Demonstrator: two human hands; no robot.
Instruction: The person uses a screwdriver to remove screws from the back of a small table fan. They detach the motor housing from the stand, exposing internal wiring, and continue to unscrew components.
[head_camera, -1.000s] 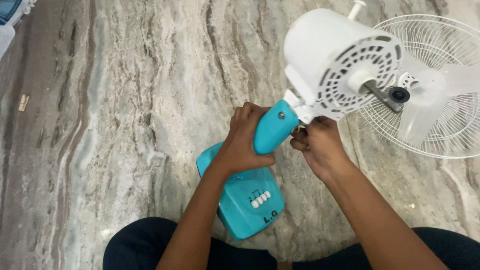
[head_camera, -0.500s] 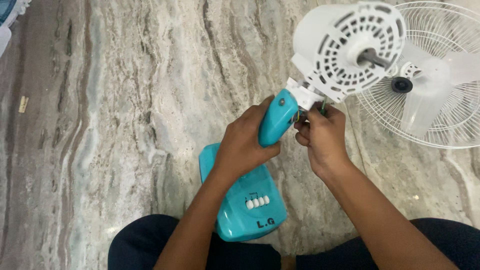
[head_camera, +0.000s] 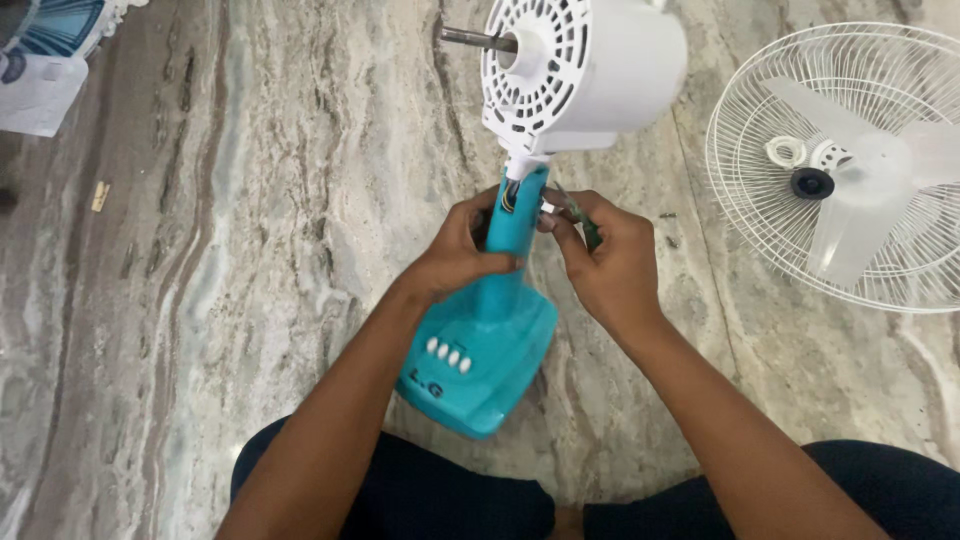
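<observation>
On marble floor (head_camera: 250, 250), teal fan stand (head_camera: 480, 345) upright at centre, white motor housing (head_camera: 590, 70) on top. L hand (head_camera: 455, 255) wrapped round teal neck (head_camera: 510, 225). R hand (head_camera: 605, 265) closed on green-handled tool (head_camera: 588, 228), tip at neck joint. Wire guard (head_camera: 800, 80) w/ clear blade (head_camera: 860, 200) lies to right, well apart.

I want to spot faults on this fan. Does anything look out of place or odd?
Yes. The white motor housing shows a bare shaft; the wire guard and translucent blade lie apart on the marble floor.
</observation>
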